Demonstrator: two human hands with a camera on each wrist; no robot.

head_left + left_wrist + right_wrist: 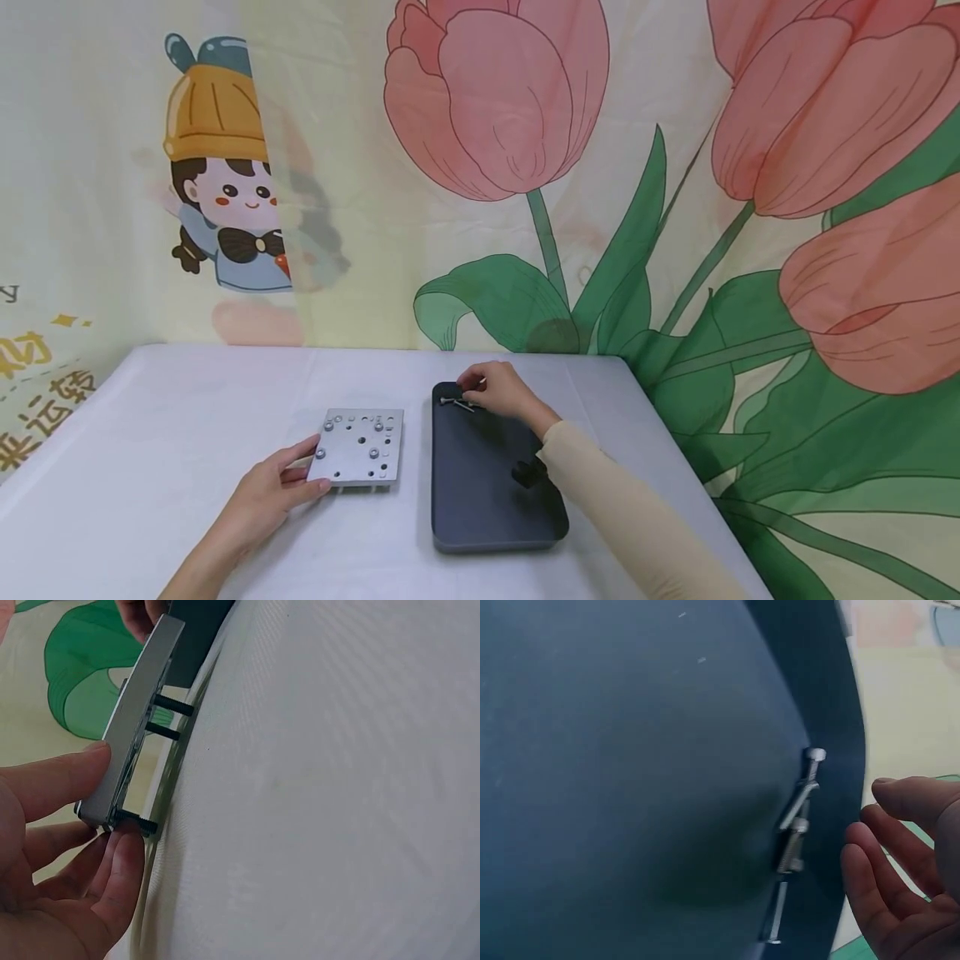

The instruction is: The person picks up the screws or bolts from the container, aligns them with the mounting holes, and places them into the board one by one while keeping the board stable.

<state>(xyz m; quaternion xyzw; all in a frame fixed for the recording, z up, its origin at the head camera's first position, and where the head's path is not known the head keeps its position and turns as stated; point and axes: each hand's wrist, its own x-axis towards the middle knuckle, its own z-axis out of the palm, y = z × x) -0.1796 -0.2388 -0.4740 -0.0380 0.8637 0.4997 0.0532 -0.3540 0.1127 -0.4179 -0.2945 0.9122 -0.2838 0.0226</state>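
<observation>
In the head view, a beige sleeve (637,508) crosses the lower right, leading to the right hand (504,390) with bent fingers at the far end of a dark grey tray (480,496), just beside a few loose metal screws (459,405). The left hand (268,493) pinches the left edge of a square, drilled metal plate (354,457) left of the tray, above a white tablecloth (180,442); four socket-head bolts (328,426) sit in it. Tulips (498,100) fill much of the backdrop. In the left wrist view, the left thumb presses the plate's side while fingertips reach beneath, beside a dark threaded shaft (136,823); whether the shafts touch the cloth, I cannot tell. In the right wrist view, the right hand's thumb and curved fingers stand slightly apart, gripping nothing visible, near the tray's rim, with the screws lying along its inner wall.
</observation>
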